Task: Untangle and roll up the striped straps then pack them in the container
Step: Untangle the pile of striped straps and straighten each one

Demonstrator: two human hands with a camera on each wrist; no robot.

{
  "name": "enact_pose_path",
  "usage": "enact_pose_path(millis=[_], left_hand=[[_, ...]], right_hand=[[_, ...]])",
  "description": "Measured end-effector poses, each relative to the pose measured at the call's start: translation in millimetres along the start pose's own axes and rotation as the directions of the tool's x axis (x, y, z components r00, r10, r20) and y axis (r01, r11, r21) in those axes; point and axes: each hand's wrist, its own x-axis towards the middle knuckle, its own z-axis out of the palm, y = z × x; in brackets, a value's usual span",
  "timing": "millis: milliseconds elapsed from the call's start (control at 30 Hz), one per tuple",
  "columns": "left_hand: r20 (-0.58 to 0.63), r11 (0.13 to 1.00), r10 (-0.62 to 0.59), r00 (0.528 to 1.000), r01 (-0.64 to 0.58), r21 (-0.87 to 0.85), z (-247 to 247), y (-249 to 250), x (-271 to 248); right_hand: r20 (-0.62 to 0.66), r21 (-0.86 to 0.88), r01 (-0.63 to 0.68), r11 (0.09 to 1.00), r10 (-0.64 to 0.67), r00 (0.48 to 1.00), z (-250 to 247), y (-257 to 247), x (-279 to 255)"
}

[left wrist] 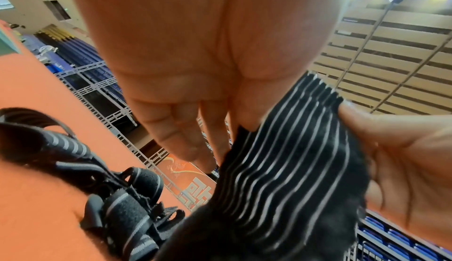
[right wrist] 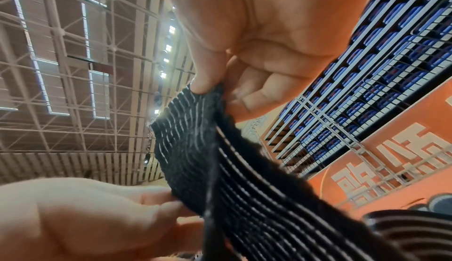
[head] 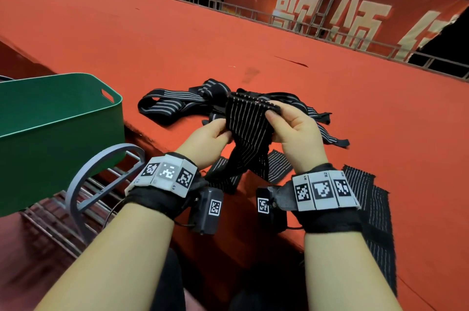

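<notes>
- The left hand (head: 213, 136) pinches the left edge of a black striped strap (head: 247, 122) between thumb and fingers, so this grip is grasping the strap.
- The right hand (head: 295, 133) pinches the same strap at its top right corner, thumb on the near face and fingers curled behind it; this grip also grasps the strap.
- The held strap is lifted above the near edge of the red-covered desk (head: 177, 51), stretched flat between the two hands, and its lower length hangs down past the edge between the wrists.
- In the left wrist view the strap (left wrist: 288, 160) shows thin white stripes running along its length.
- A tangled heap of straps (head: 187, 102) lies on the desk just beyond the hands, close to the near edge.
- Another strap (head: 373, 199) drapes over the near edge to the right of the right wrist.
- The green container (head: 58, 133) stands off the desk's near left side, beside the heap, with a grey curved frame (head: 101, 173) leaning below it.
</notes>
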Motion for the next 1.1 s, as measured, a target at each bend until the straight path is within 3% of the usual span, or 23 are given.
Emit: enact_pose_path(millis=[167,400,667,867,1100], left_hand=[[-0.016,0.993,0.043,0.999,-0.041,0.111,-10.5,9.2,-2.0],[0.007,0.999,0.038,0.999,-0.039,0.029,-20.0,16.9,-4.2],[0.012,0.998,0.070,0.997,-0.070,-0.004,-23.6,37.6,-15.6],[0.149,0.992,0.099,0.984,-0.086,-0.088,-14.1,38.0,-28.4],[0.227,0.993,-0.023,0.974,0.049,-0.111,4.9,27.0,-41.7]], right_hand=[[0.007,0.087,0.014,0.996,-0.014,1.000,3.2,-24.6,13.8],[0.006,0.149,0.037,0.988,-0.038,0.999,1.1,-56.1,30.0],[-0.086,-0.185,0.098,0.978,-0.116,0.990,-19.9,-86.6,36.5],[-0.059,-0.130,0.080,0.988,-0.088,0.994,-33.2,-109.4,27.8],[-0.088,-0.216,-0.045,0.975,0.026,0.996,-51.2,-113.1,8.0]])
